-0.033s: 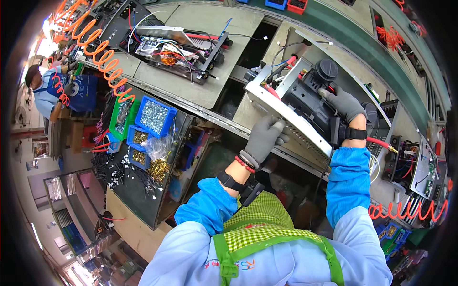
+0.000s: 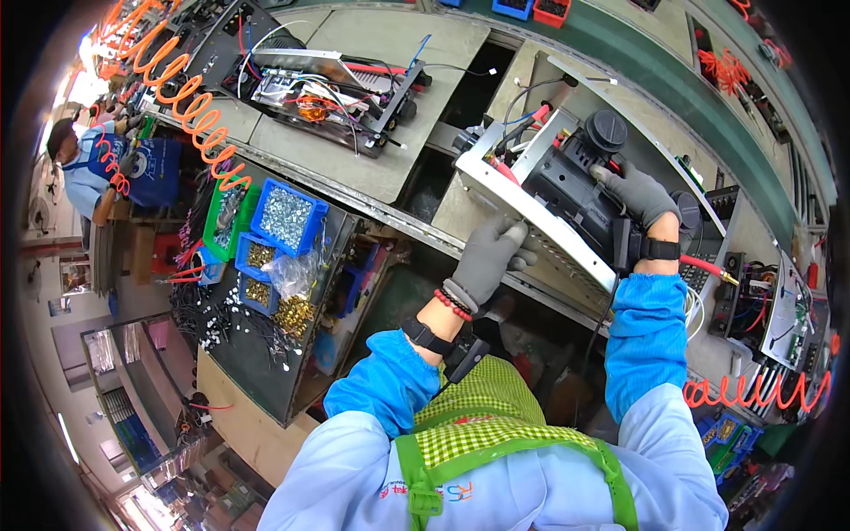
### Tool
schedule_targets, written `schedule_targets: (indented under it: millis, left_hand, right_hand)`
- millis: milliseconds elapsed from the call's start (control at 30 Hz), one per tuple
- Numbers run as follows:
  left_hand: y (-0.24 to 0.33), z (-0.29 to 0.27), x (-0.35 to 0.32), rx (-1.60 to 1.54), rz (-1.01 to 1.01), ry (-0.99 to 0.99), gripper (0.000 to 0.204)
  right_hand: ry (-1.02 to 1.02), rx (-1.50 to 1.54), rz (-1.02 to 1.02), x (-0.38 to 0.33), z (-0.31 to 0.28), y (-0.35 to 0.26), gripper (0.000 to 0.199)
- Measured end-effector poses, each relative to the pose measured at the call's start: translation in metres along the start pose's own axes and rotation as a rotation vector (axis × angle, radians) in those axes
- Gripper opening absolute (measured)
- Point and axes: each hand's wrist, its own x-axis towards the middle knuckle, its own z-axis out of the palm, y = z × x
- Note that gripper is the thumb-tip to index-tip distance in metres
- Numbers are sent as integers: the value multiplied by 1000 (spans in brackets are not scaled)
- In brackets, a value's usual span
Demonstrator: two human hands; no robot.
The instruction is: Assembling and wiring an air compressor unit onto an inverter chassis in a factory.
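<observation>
An open metal chassis (image 2: pixel 551 232) lies slanted on the bench, its pale side panel nearest me. Inside is a black motor-like unit (image 2: pixel 571 188) with a round black cap (image 2: pixel 606 131) beside it. My right hand (image 2: pixel 639 193), in a grey glove, reaches into the chassis with fingers bent over the black unit's far end; the fingertips are partly hidden. At the outer face of the side panel is my left hand (image 2: pixel 487 261), also gloved, fingers curled and thumb near the panel. What those fingers hold, if anything, cannot be made out. Red and black cables (image 2: pixel 538 113) run at the chassis's left end.
Another opened unit (image 2: pixel 332 99) with loose wires lies on the bench to the left. Nearer are blue bins (image 2: pixel 288 217) of screws, a green bin (image 2: pixel 226 217) and loose brass fittings (image 2: pixel 294 314). An orange coiled hose (image 2: pixel 190 111) hangs upper left. Another person (image 2: pixel 93 168) works far left.
</observation>
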Motion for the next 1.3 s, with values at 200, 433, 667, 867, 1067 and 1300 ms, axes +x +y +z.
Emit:
schedule_targets:
  millis: [200,433,667,867,1067,1300]
  left_hand:
    - [-12,-6,7,-401,-110,-127,34]
    - [-10,2,3,491,292,201,24]
    - [-5,1,3,765,472,328,21]
    - [10,-7,5,243,-24,-12,31]
    - [4,1,-1,-421,-117,-53,35]
    - [-24,3,11,191,205,170,41]
  right_hand:
    - [33,-10,-22,4,5,4,88]
    - [13,6,-16,-4,3,-1,90]
    - [76,-24,-57,3,6,5,90]
    - [56,12,-59,0,4,2,91]
    - [71,-45,-47,2,5,5,92]
    - [81,-32,-50,-2,5,3,90]
